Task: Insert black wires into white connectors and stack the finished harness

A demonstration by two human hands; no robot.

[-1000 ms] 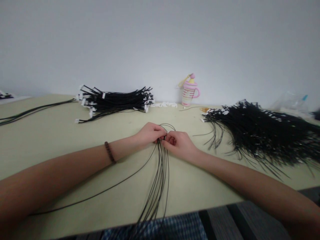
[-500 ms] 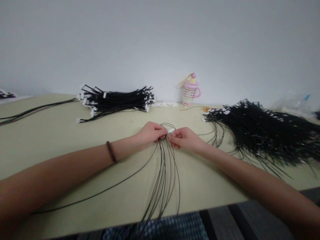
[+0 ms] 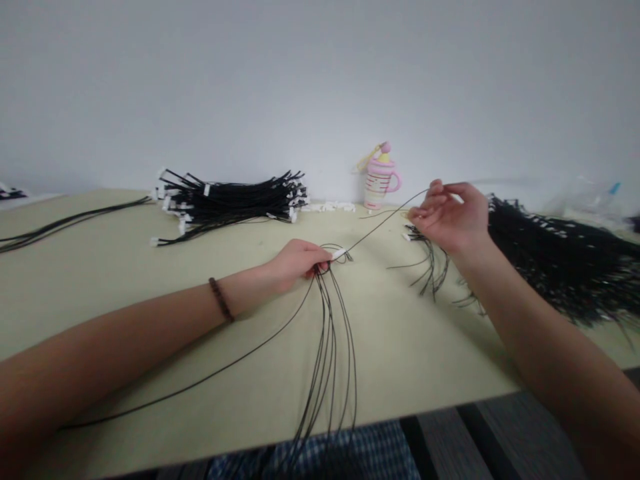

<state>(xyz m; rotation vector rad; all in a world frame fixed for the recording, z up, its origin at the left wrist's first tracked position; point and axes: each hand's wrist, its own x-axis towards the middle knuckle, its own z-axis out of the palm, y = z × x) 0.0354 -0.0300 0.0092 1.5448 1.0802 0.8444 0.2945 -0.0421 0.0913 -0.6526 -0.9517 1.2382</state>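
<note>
Near the middle of the table my left hand [image 3: 301, 261] pinches several thin black wires [image 3: 320, 327] together with a small white connector [image 3: 339, 254]. The wires hang down from the fingers over the table's front edge, and one runs off to the lower left. Raised to the right, my right hand [image 3: 450, 215] has its fingers closed on a single black wire [image 3: 380, 225], which stretches back to the connector. Small wire loops show just behind the connector. The left fingertips partly cover the wires.
A bundle of black cables [image 3: 230, 200] with white connectors lies at the back left. Small white connectors [image 3: 330, 207] sit by the wall, beside a pink-and-white cup-shaped object [image 3: 379, 183]. A large pile of black wires [image 3: 565, 260] covers the right side of the table [image 3: 150, 280].
My right hand has moved away from the connector, up and to the right, drawing one wire out straight. My left hand has stayed nearly in place with the connector and wires.
</note>
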